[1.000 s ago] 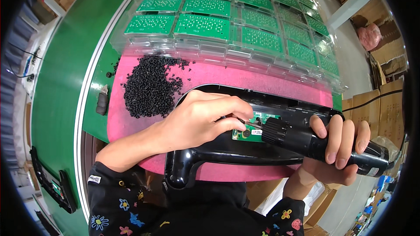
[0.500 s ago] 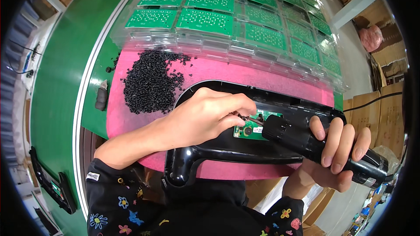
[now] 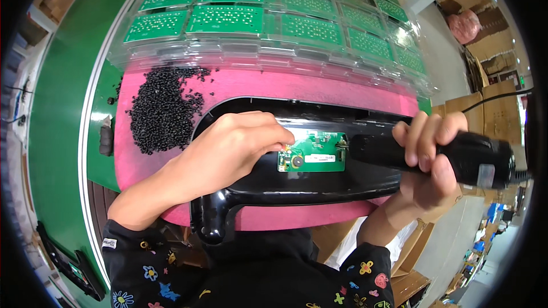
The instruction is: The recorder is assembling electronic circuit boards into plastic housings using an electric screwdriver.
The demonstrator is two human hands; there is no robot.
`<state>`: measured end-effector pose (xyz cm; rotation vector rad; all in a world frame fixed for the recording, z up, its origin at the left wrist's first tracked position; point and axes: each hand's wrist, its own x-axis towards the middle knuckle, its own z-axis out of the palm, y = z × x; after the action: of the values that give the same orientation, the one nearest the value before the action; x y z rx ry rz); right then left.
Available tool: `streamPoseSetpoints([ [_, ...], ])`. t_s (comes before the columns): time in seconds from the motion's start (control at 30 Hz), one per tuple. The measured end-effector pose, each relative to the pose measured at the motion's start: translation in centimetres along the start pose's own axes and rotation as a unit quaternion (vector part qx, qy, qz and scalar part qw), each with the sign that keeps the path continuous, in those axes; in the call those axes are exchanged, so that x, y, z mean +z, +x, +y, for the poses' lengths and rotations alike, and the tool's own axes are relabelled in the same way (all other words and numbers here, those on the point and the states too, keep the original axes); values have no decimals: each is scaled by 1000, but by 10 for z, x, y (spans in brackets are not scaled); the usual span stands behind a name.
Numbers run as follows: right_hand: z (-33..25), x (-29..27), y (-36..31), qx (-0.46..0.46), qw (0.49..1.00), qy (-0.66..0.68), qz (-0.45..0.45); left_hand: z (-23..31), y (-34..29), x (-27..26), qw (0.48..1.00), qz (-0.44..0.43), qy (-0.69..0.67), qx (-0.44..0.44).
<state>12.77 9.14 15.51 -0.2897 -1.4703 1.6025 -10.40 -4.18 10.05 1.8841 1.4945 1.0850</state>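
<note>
A black plastic housing (image 3: 285, 195) lies open side up on the pink mat, with a green circuit board (image 3: 319, 147) inside it. My right hand (image 3: 425, 151) is wrapped around a black electric screwdriver (image 3: 479, 151), held almost level with its tip at the right edge of the board. My left hand (image 3: 237, 144) reaches over the housing's left part, fingertips pinched together at the board's upper left corner. Whatever those fingers hold, if anything, is hidden. Beyond my left wrist spreads a pile of small black screws (image 3: 160, 111).
Clear plastic trays (image 3: 268, 57) holding rows of green boards (image 3: 225, 20) fill the far side of the pink mat (image 3: 342, 86). A dark lump (image 3: 106, 137) sits on the green table left of the mat. The screwdriver's cord (image 3: 496, 97) runs at right. Another black housing (image 3: 71, 265) lies lower left.
The screwdriver has swung level and its tip has moved from the board's middle to its right edge. My left fingers have drawn back to the upper left corner. The view has shifted.
</note>
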Motion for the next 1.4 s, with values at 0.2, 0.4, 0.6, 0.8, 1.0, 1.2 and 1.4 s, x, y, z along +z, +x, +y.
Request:
streamPoseSetpoints([
  [0.2,4,-4,1,11,999,-38,28,0,-3,2,998,-52,43,3],
  [0.4,6,-1,1,15,999,-24,19,3,-5,3,991,-91,101,14],
  [0.6,10,2,2,15,999,-28,8,5,-5,4,989,-90,117,7],
  [0.8,14,15,9,55,998,-6,-7,7,-3,4,986,-93,140,-2],
  [1.0,16,24,5,82,988,-129,25,6,-5,5,986,-87,141,-4],
  [1.2,16,10,-3,-26,998,20,-46,5,-7,2,987,-78,143,7],
  [1.4,12,29,-9,-60,960,275,-15,-1,1,4,996,10,-88,6],
])
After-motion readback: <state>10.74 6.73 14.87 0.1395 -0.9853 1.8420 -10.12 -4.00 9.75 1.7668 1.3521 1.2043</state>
